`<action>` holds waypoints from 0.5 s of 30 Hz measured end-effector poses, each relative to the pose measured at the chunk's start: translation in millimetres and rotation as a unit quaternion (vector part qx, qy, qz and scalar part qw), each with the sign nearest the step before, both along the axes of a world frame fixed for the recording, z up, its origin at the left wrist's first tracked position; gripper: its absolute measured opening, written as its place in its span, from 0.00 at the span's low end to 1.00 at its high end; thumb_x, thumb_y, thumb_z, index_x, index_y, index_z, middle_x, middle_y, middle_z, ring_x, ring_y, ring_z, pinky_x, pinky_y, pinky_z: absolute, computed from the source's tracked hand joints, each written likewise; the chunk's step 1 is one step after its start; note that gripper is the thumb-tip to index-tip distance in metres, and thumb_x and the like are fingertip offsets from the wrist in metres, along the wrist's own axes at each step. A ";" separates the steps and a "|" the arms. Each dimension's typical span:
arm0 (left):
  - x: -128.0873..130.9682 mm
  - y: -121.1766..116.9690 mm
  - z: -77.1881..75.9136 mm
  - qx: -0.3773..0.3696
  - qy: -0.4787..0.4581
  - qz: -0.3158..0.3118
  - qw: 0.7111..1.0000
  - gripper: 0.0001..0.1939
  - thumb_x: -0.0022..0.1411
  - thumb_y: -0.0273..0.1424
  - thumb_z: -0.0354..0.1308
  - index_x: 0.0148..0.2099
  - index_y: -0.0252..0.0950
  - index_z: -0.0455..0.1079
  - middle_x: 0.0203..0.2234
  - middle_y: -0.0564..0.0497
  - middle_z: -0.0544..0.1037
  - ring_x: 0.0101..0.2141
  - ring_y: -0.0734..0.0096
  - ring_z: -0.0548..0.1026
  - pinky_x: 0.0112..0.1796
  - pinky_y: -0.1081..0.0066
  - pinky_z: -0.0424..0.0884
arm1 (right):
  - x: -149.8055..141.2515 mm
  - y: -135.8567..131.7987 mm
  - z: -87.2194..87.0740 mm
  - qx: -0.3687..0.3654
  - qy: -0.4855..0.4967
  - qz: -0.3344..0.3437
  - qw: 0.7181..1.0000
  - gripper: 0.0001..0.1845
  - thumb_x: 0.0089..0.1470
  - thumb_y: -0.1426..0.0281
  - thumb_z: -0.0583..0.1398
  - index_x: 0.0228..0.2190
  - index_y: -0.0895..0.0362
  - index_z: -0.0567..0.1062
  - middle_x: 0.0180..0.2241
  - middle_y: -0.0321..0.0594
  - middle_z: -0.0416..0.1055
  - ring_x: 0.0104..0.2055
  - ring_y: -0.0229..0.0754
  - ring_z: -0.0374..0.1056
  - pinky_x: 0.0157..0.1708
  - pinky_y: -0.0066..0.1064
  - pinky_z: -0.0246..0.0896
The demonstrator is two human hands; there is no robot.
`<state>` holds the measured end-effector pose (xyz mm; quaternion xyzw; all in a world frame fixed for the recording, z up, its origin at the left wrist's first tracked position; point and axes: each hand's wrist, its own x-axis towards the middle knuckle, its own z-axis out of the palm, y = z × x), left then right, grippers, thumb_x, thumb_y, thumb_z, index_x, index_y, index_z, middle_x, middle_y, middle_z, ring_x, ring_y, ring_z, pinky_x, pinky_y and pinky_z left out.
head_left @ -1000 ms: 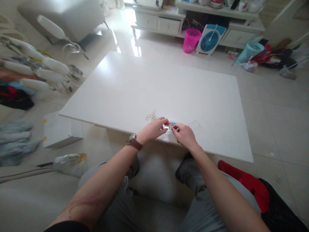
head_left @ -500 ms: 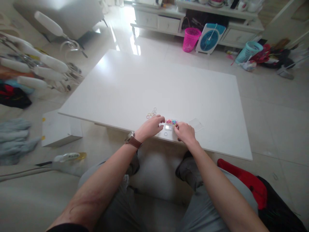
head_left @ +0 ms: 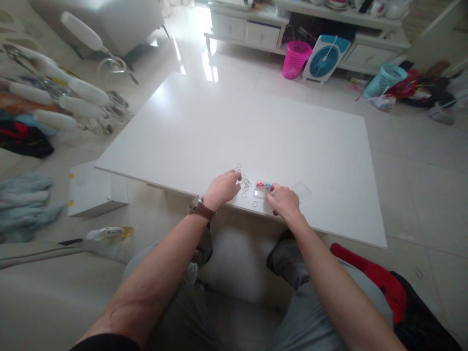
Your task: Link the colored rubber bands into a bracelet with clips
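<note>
My left hand (head_left: 224,187), with a brown-strapped watch on the wrist, lies on the white table (head_left: 256,122) near its front edge. Its fingers curl down onto a scatter of several small thin rings (head_left: 245,184). What the fingertips pinch is too small to see. My right hand (head_left: 285,201) rests just to the right, fingers bent against the right side of a small clear box (head_left: 263,188) filled with colourful bits. One loose ring (head_left: 255,204) lies in front of the box. A clear flat lid (head_left: 302,191) lies to the right of the box.
A white carton (head_left: 95,189) and a bottle (head_left: 109,234) lie on the floor at left, beside a rack with white handles (head_left: 62,102). A pink bin (head_left: 295,58), a blue fan (head_left: 323,59) and a teal basket (head_left: 384,78) stand beyond the table. A red cloth (head_left: 373,275) lies by my right knee.
My left hand has drawn away from the box and moved left onto the scattered rings. My right hand stays at the box, now uncovered and in plain sight.
</note>
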<state>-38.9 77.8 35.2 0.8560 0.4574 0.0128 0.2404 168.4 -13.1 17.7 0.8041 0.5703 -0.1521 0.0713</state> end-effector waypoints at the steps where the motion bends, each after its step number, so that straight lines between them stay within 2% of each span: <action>1: -0.7 -0.2 -0.4 -0.005 0.018 0.003 1.000 0.13 0.66 0.27 0.54 0.50 0.37 0.73 0.50 0.44 0.78 0.46 0.59 0.77 0.48 0.64 0.71 | 0.5 -0.7 1.9 0.000 0.002 0.000 1.000 0.16 0.63 0.63 0.55 0.47 0.51 0.78 0.42 0.48 0.80 0.44 0.53 0.76 0.38 0.35 0.63; 4: 1.0 -2.2 -5.0 -0.013 0.040 -0.011 0.999 0.14 0.65 0.26 0.53 0.51 0.37 0.73 0.53 0.43 0.77 0.51 0.57 0.76 0.53 0.63 0.70 | 1.7 -4.1 10.5 0.005 0.024 0.004 1.000 0.15 0.62 0.62 0.55 0.45 0.50 0.78 0.41 0.45 0.80 0.44 0.52 0.76 0.37 0.35 0.62; 8: 10.0 -5.9 -20.8 -0.006 0.034 -0.089 0.995 0.15 0.64 0.25 0.53 0.52 0.32 0.73 0.56 0.38 0.76 0.58 0.55 0.72 0.63 0.60 0.61 | 1.6 -12.5 27.7 0.008 0.073 0.023 0.997 0.15 0.62 0.60 0.55 0.43 0.49 0.78 0.39 0.42 0.81 0.41 0.51 0.75 0.36 0.34 0.60; 10: 14.1 -6.8 -31.2 -0.003 0.031 -0.121 0.992 0.17 0.63 0.24 0.53 0.53 0.32 0.73 0.60 0.38 0.73 0.61 0.55 0.69 0.65 0.59 0.58 | 1.7 -18.4 35.6 0.005 0.080 0.037 0.996 0.15 0.62 0.60 0.55 0.43 0.49 0.78 0.39 0.42 0.81 0.40 0.50 0.75 0.35 0.34 0.59; 15: 19.8 -6.5 -49.6 -0.007 0.032 -0.119 0.992 0.18 0.60 0.24 0.54 0.52 0.37 0.73 0.64 0.41 0.68 0.63 0.52 0.66 0.61 0.57 0.66 | 8.4 -34.4 40.4 -0.006 0.094 0.057 0.994 0.14 0.62 0.60 0.55 0.43 0.50 0.78 0.39 0.41 0.80 0.40 0.48 0.74 0.34 0.32 0.57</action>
